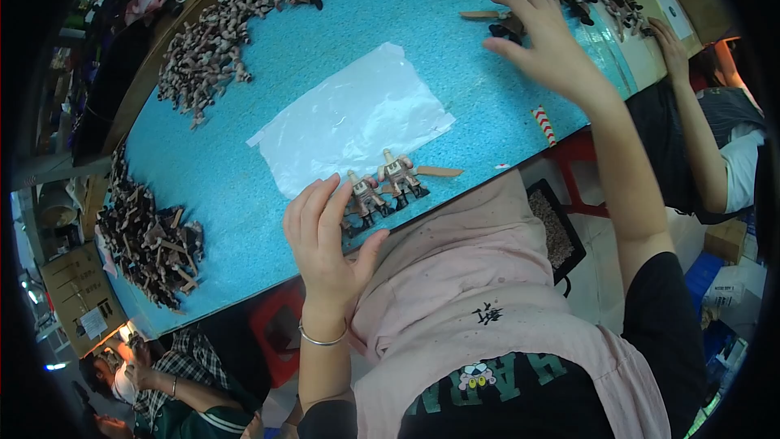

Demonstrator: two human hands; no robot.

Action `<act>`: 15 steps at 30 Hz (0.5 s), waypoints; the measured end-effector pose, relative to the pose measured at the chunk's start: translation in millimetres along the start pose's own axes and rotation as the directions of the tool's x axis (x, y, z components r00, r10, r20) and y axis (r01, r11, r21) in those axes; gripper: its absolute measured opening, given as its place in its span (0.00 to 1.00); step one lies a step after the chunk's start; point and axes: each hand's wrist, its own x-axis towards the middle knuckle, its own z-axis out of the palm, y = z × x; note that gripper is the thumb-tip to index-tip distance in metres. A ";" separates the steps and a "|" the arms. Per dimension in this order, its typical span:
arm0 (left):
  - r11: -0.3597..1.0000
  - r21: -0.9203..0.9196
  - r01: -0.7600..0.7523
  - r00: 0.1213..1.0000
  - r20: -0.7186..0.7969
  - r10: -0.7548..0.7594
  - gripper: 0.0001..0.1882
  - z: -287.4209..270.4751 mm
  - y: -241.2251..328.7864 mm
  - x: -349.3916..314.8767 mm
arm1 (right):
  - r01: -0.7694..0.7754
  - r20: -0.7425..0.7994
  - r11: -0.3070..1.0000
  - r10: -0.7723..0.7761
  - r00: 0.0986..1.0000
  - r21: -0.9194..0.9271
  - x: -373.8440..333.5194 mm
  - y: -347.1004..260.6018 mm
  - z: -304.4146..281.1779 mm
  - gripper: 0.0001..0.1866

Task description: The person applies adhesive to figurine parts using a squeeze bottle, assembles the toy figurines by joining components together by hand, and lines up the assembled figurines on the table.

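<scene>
Two small toy figures with beige bodies and dark legs, the left figure (367, 197) and the right figure (400, 177), lie side by side at the table's near edge. A flat tan piece sticks out from the right one. My left hand (325, 236) is beside the left figure, fingers stretched and thumb apart; a dark part shows under its fingertips. Farther right, my right hand (546, 47) reaches over another dark figure (509, 27) with a tan strip. Its fingers and thumb are spread around that figure, not closed on it.
A white plastic bag (345, 114) lies flat mid-table on the blue surface (203, 171). Heaps of figure parts (211, 53) line the far side, with a dark pile (150, 244) at left. A striped strip (543, 126) lies near the edge. Co-workers sit at left and right.
</scene>
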 end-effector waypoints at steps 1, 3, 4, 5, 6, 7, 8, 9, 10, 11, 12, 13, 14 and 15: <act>0.999 -0.029 0.015 1.000 -0.012 -0.016 0.33 -0.8 1.0 0.0 | -0.024 0.158 0.998 0.034 0.987 -0.060 5.5 8.2 1.0 0.22; 0.998 -0.054 0.034 0.999 -0.023 -0.036 0.33 -1.8 7.3 4.4 | -0.034 0.311 0.993 0.069 0.948 -0.117 10.4 17.1 -2.3 0.23; 1.000 -0.028 0.013 1.000 0.018 -0.012 0.33 -1.5 11.7 9.7 | -0.066 0.342 0.997 0.078 0.936 -0.049 11.8 20.5 -3.2 0.22; 1.000 -0.004 -0.011 0.998 0.059 0.011 0.33 -1.0 16.1 14.8 | -0.099 0.372 0.995 0.086 0.924 0.016 14.0 21.4 -4.6 0.22; 1.000 -0.001 -0.008 0.998 0.057 0.008 0.33 0.2 20.6 19.4 | -0.096 0.373 0.995 0.082 0.924 0.019 12.9 18.5 -7.9 0.22; 1.000 0.022 0.002 0.995 0.100 -0.005 0.34 2.8 24.3 24.5 | -0.134 0.336 0.978 0.073 0.939 0.162 8.5 8.5 -13.7 0.20; 0.999 0.050 0.013 0.990 0.142 -0.020 0.34 4.3 26.9 27.3 | -0.162 0.296 0.938 0.068 0.953 0.307 2.8 -3.1 -17.4 0.18; 0.998 0.052 0.032 0.986 0.163 -0.040 0.33 5.7 28.2 29.0 | -0.156 0.306 0.872 0.007 0.952 0.464 -2.6 -13.9 -18.6 0.17; 0.999 0.046 0.027 0.986 0.162 -0.034 0.33 6.1 29.9 30.5 | -0.154 0.306 0.786 -0.046 0.951 0.599 -9.6 -26.2 -22.9 0.16; 0.998 0.065 0.014 0.986 0.166 -0.025 0.32 7.9 30.7 31.7 | -0.156 0.302 0.708 -0.084 0.950 0.688 -18.6 -39.8 -23.9 0.16; 0.996 0.084 0.001 0.985 0.169 -0.015 0.31 9.0 31.5 32.5 | -0.157 0.292 0.621 -0.122 0.949 0.768 -26.8 -53.6 -22.6 0.17; 0.997 0.073 -0.014 0.986 0.166 0.002 0.31 7.3 32.1 32.3 | -0.115 0.295 0.624 -0.192 0.936 0.773 -31.7 -64.4 -22.3 0.17; 0.997 0.073 0.003 0.985 0.174 -0.015 0.30 6.3 31.1 31.4 | -0.072 0.297 0.629 -0.261 0.918 0.774 -36.1 -71.9 -19.9 0.17; 0.998 0.068 0.016 0.984 0.177 -0.028 0.29 7.6 30.8 32.4 | -0.106 0.312 0.590 -0.259 0.914 0.800 -42.8 -78.0 -14.2 0.17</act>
